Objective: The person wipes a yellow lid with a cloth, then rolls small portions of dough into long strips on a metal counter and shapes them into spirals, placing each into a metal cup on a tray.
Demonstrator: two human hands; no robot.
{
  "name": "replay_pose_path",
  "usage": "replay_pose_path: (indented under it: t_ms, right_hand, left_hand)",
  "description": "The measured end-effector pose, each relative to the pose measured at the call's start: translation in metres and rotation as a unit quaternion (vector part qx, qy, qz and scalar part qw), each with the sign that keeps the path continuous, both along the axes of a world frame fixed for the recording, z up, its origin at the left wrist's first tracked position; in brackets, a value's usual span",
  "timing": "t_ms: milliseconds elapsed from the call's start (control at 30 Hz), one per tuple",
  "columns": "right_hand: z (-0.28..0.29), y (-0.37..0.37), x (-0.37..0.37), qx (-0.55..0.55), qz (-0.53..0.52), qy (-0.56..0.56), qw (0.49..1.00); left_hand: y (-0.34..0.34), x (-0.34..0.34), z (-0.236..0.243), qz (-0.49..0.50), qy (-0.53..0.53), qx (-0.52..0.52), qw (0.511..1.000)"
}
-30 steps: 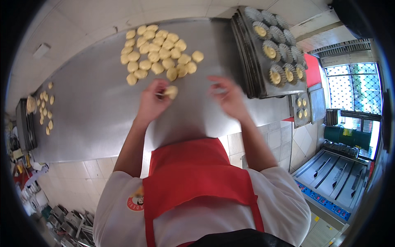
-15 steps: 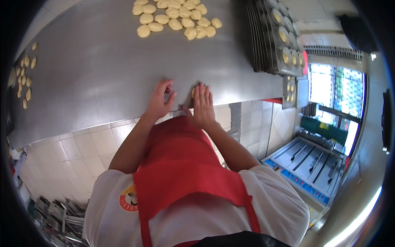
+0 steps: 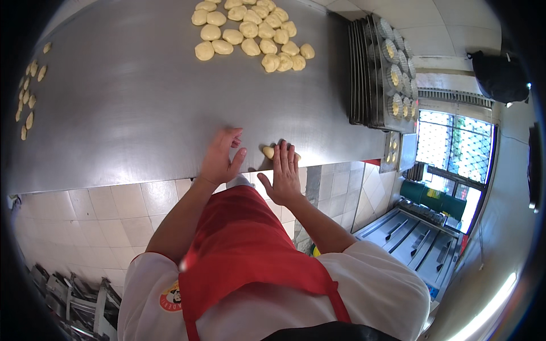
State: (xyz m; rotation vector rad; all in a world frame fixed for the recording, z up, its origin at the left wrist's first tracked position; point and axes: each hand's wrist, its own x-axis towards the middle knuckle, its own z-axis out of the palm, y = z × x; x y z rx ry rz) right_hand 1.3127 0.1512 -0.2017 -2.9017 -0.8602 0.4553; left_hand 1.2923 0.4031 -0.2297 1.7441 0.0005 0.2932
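My right hand (image 3: 286, 177) lies flat, fingers stretched out, over a pale yellow dough piece (image 3: 268, 152) near the front edge of the steel table (image 3: 142, 119). Both ends of the dough stick out past the fingers; its middle is hidden under them. To the left, my left hand (image 3: 220, 156) is held near the table with nothing in it, its fingers loosely bent and the thumb apart. Beyond both hands, several round dough pieces (image 3: 249, 29) lie in a cluster at the far side of the table.
Smaller dough pieces (image 3: 31, 101) lie along the table's left end. At the far right, stacked trays (image 3: 364, 79) carry fluted metal tins (image 3: 394, 76) with dough in them. A metal appliance (image 3: 418, 236) stands at the right, and metal racks (image 3: 85, 304) are on the floor, lower left.
The view has shifted, so the table and dough appear lower. The dough under my right hand now shows on both sides of the fingers, looking longer. My left hand stays beside it.
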Motion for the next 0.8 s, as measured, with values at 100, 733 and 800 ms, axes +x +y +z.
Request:
replay_pose_path:
  t_ms: [100, 733, 800]
  right_hand:
    - [-0.02, 0.02, 0.093, -0.049, -0.017, -0.114, 0.992]
    - [-0.022, -0.012, 0.164, 0.012, -0.118, -0.153, 0.981]
    - [-0.012, -0.001, 0.235, 0.075, -0.136, -0.217, 0.964]
  left_hand:
    - [0.002, -0.002, 0.009, -0.021, 0.015, 0.013, 1.0]
    - [-0.121, 0.141, 0.02, 0.143, 0.114, 0.405, 0.896]
    - [-0.097, 0.184, 0.025, 0.127, 0.062, 0.47, 0.871]
